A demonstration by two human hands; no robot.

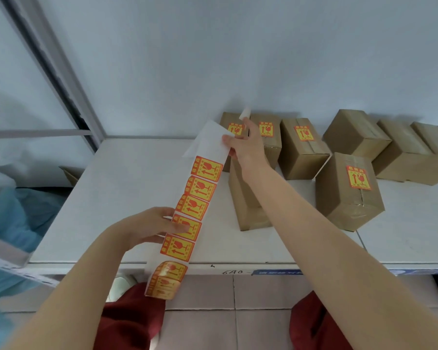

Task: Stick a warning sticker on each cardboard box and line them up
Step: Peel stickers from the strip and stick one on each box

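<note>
A long strip of red-and-yellow warning stickers (pixel 196 195) stretches between my hands above the white table (pixel 127 198). My left hand (pixel 159 227) pinches the strip near its lower part, and the rolled end (pixel 166 280) hangs below the table edge. My right hand (pixel 245 145) grips the bare white backing at the strip's top. Three stickered cardboard boxes (pixel 301 147) stand along the wall. Another stickered box (pixel 349 190) stands nearer. A plain box (pixel 248 205) lies partly under my right forearm.
Three unstickered boxes (pixel 404 152) crowd the back right of the table. An open carton (pixel 71 175) and blue plastic (pixel 16 218) sit off the table's left side. A window frame runs up the left wall. Tiled floor lies below the front edge.
</note>
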